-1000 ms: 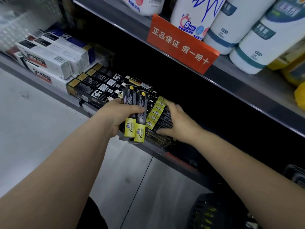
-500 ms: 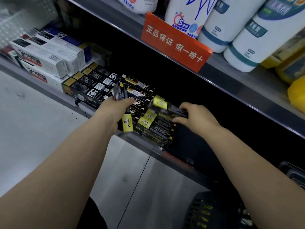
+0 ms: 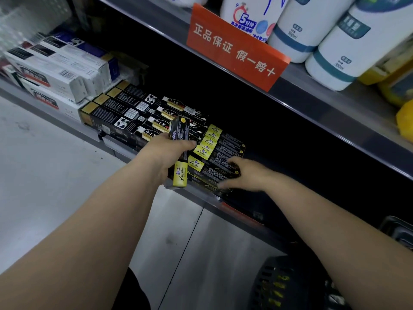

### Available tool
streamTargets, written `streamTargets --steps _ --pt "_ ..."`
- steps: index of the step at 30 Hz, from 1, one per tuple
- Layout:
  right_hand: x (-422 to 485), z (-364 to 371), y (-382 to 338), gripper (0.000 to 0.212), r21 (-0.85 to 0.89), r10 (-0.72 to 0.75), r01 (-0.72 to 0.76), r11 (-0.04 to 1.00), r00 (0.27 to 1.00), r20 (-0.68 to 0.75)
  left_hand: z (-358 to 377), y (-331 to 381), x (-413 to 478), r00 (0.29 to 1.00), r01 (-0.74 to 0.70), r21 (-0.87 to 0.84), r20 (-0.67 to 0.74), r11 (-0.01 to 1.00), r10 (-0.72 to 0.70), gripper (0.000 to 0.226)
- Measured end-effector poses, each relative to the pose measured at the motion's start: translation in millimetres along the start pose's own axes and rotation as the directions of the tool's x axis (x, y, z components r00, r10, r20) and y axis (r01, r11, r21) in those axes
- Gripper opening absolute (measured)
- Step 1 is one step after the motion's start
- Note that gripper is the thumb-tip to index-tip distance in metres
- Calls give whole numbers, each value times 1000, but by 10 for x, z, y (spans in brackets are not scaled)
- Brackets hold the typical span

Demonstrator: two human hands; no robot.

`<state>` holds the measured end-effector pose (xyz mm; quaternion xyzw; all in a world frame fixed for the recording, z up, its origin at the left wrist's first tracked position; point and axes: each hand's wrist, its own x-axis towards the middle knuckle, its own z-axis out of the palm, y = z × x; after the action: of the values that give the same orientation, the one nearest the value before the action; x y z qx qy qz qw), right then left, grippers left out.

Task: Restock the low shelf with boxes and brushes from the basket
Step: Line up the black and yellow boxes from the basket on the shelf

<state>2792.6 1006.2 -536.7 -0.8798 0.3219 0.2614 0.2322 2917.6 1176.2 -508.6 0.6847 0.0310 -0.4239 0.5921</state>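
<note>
The left hand (image 3: 164, 157) grips one black box with yellow ends (image 3: 180, 177), its fingers wrapped round the middle. The box stands nearly upright just in front of the low shelf (image 3: 234, 208), so it is not yet set down. The right hand (image 3: 244, 175) is on the pile of matching boxes (image 3: 210, 144) already lying on the shelf. Its fingers curl over the top of the nearest ones and its thumb presses the front edge, as if squaring the pile or holding it steady. To the left of the pile lie black boxes with gold ends (image 3: 120, 110), and further left a stack of white boxes (image 3: 55, 70). The shelf to the right of the pile is dark, and I cannot tell what it holds. The basket (image 3: 283, 285) sits on the floor at the lower right. Something yellow shows through its slots, so there is probably more stock to unload. No brushes can be made out anywhere. My judgement is that the job is partly done: several boxes are placed, one is in hand, and the brushes are still to come.
</note>
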Motion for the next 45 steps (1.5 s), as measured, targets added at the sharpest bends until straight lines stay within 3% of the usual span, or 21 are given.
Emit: streamTargets --steps 2,4,10,13,18,20,22,24,26,28,30,32,34,36,38,42,45 --pt "-20 18 -4 94 -76 -12 15 997 999 45 25 -2 -14 1000 2 8 15 1000 -2 57" --pt "-15 25 -21 89 -111 -30 33 993 999 29 43 -4 -19 1000 7 21 26 1000 -8 76" --pt "-34 23 -38 86 -107 -31 34 994 999 28 75 -20 -14 999 -21 2 31 1000 21 69" --pt "-36 15 -36 85 -117 -49 50 992 999 17 103 -31 -20 999 -43 31 30 999 42 73" --pt "-54 0 -56 90 -139 -63 64 988 998 8 121 -62 6 995 -96 127 -21 987 99 63" --pt "-100 -78 -105 104 -43 -110 107 993 992 -68 124 -77 9 990 -130 195 -29 972 138 62" --pt "-171 -175 -195 109 42 -249 265 963 942 -224 129 -94 8 983 -171 264 -15 949 182 62" --pt "-240 -235 -297 95 6 -415 444 896 843 -343 148 -93 -1 977 -213 298 49 930 209 59" --pt "-269 -274 -367 68 -71 -522 538 840 765 -378 179 -77 -19 964 -261 349 150 900 221 56" --pt "-245 -328 -348 42 -105 -538 540 835 760 -365 190 -73 -20 948 -316 389 177 866 266 55" --pt "-211 -385 -229 29 -25 -433 459 888 817 -382 186 -58 -1 926 -364 398 56 842 374 54" --pt "-156 -428 -36 26 65 -264 329 942 847 -462 195 -36 5 895 -344 357 -153 868 418 44" --pt "-91 -415 137 28 68 -118 177 982 852 -509 248 -40 8 936 -169 189 -277 967 217 36" --pt "-10 -325 215 27 57 -35 72 996 874 -485 328 -89 -18 976 103 5 -193 995 -100 39" --pt "76 -178 189 26 73 -5 38 997 915 -402 398 -169 -59 961 269 -29 -62 963 -270 39" --pt "158 73 80 47 140 7 13 990 990 -142 474 -310 -59 934 357 6 6 934 -357 27" --pt "138 64 109 53 156 10 6 988 995 -99 524 -335 -46 929 367 3 50 930 -367 17"
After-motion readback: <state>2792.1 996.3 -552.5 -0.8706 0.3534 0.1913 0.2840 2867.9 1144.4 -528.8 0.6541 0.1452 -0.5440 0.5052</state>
